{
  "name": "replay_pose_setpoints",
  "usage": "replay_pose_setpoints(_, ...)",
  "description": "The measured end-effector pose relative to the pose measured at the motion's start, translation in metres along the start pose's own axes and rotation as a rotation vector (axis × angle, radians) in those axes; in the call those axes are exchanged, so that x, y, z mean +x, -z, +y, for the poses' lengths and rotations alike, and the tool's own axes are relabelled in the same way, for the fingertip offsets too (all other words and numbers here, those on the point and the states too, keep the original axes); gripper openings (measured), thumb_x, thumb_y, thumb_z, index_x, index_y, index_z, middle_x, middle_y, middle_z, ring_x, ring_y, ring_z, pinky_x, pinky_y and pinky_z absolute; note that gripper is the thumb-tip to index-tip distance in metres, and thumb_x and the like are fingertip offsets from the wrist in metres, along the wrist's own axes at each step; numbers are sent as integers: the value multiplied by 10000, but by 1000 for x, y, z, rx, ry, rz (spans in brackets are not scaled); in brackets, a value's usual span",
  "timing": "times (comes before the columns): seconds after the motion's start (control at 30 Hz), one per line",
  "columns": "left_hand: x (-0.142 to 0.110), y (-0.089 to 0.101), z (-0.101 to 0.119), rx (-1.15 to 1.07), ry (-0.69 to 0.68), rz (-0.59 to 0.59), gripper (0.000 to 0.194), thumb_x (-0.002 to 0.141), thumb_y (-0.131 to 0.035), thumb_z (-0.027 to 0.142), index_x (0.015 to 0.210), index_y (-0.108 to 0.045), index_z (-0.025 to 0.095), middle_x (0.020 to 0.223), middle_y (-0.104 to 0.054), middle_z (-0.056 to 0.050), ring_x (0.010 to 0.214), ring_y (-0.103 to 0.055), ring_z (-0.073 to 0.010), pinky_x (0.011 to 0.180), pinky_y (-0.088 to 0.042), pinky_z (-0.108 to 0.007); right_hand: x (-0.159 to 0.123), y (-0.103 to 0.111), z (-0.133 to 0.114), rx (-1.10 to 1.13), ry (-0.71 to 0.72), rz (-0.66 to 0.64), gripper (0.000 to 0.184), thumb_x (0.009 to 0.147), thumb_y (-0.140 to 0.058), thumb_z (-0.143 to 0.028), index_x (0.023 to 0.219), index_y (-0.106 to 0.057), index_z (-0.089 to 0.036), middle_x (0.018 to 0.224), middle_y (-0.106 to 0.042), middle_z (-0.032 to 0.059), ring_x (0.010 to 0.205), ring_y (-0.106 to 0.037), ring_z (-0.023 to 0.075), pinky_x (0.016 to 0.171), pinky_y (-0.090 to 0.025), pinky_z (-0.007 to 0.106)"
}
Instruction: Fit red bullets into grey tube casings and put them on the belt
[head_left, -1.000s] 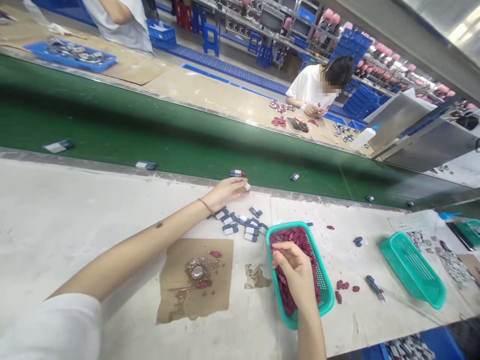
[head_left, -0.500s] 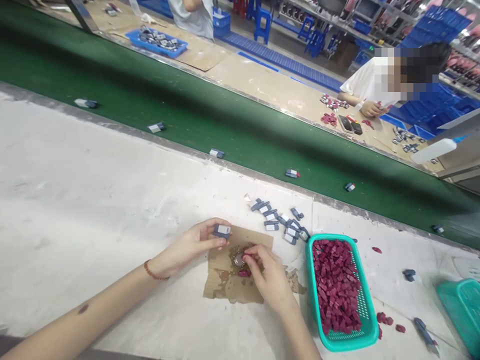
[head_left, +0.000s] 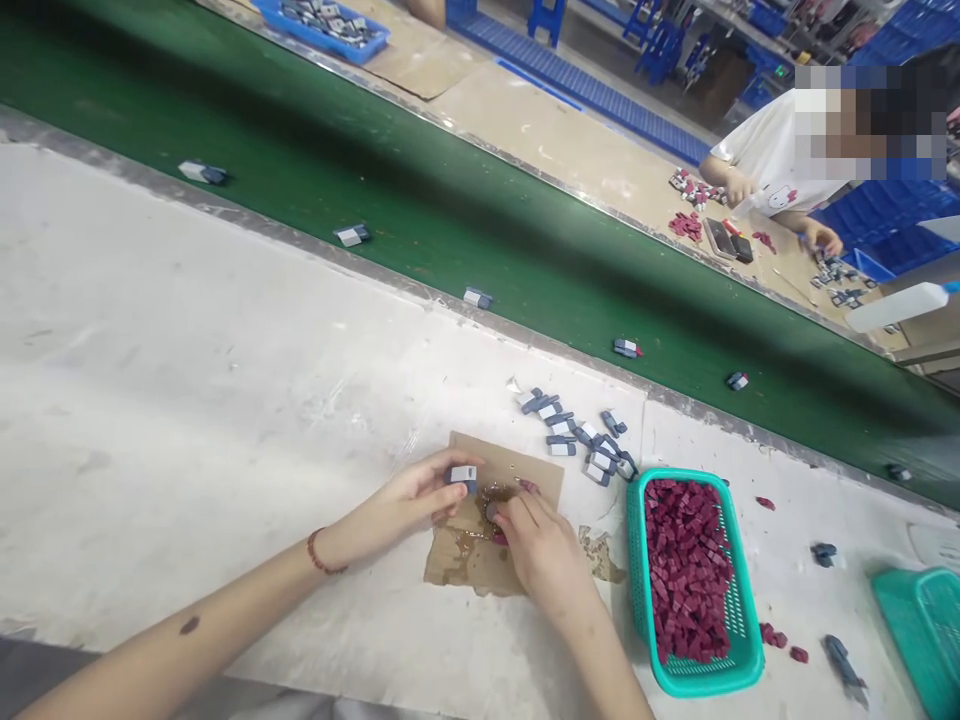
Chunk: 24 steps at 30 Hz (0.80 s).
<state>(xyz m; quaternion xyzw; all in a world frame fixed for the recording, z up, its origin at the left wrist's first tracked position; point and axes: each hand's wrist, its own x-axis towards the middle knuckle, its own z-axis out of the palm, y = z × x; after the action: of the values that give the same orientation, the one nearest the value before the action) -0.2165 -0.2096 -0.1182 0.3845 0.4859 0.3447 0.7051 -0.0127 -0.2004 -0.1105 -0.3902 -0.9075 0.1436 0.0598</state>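
Note:
My left hand holds a small blue-grey plastic part with a light grey top between thumb and fingers, above a piece of cardboard. My right hand is closed in a pinch at a small round dish on the cardboard; what its fingertips hold, if anything, is hidden. Wet-looking stains surround the dish. One dark red piece shows just beyond the right hand's knuckles, and another lies partly covered by its fingers. Several blue-grey parts lie in a loose group behind the cardboard.
A green basket of dark red pieces stands right of my right hand. Another green basket is at the right edge. Beyond the table runs a green conveyor belt carrying spaced parts. A co-worker sits across it.
My right hand's fingertips have moved lower over the dish, covering more of it. My left hand keeps its part. Parts on the belt have shifted right, and the camera view has shifted too.

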Motion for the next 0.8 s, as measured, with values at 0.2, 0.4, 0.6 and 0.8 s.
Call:
replay_pose_setpoints(0.2, 0, -1, -2, 0, -10, -73, 400, 842, -568, 565, 994, -538, 197, 739, -472, 15, 618, -435, -137, 575, -374, -265, 4, 3, -1, 150, -71, 20, 210, 961, -435, -144, 796, -536, -228, 749, -608, 44, 740, -607, 221, 670, -475, 308)
replay_pose_setpoints(0.4, 0, -6, -6, -5, -83, -120, 351, 916, -452, 560, 978, -444, 215, 874, -530, -16, 612, -467, -124, 581, -396, -268, 2, 7, 0, 458, -184, 5, 223, 969, -410, -207, 821, -576, -217, 765, -631, 44, 714, -598, 200, 642, -467, 296)
replay_pose_setpoints(0.6, -2, -7, -17, 276, -174, -60, 187, 956, -428, 395, 1007, -469, 220, 925, -602, -64, 860, -573, -217, 750, -437, -323, 1, 4, -1, 1042, -536, 255, 206, 894, -554, -391, 810, -613, -212, 640, -631, -6, 565, -581, 150, 529, -465, 248)
replay_pose_setpoints(0.8, -4, -7, -23, 330, -216, -41, 146, 941, -443, 355, 948, -490, 217, 901, -612, -62, 828, -600, -214, 711, -451, -308, 13, -2, -10, 1247, -509, 296, 241, 853, -607, -444, 814, -625, -207, 630, -634, -5, 568, -589, 143, 509, -460, 238)
